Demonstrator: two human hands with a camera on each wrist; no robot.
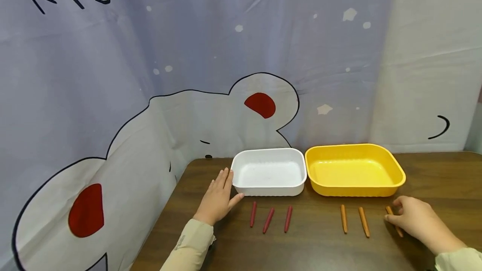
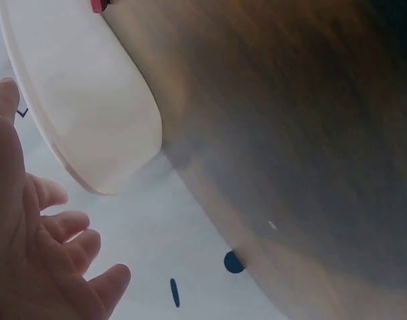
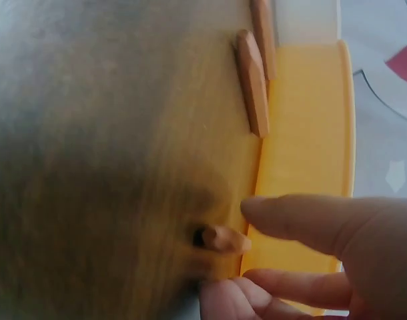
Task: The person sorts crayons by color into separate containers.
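My left hand (image 1: 216, 200), fingers straight, is at the left side of the white bin (image 1: 269, 190); whether it touches is unclear. In the left wrist view my left hand (image 2: 43, 247) appears beside the white wall. My right hand (image 1: 419, 221) is over the rightmost orange crayon (image 1: 394, 221), below the yellow bin (image 1: 354, 191). The right wrist view shows that crayon (image 3: 225, 240) between thumb and fingers, with a gap to the thumb (image 3: 283, 212). Two more orange crayons, one left (image 1: 344, 219) and one nearer (image 1: 364, 222), lie on the table.
Three red crayons, a left one (image 1: 253, 214), a middle one (image 1: 268, 220) and a right one (image 1: 288, 219), lie before the white bin. Both bins stand side by side on the brown wooden table (image 1: 316, 246). A printed curtain (image 1: 211, 53) hangs behind the table.
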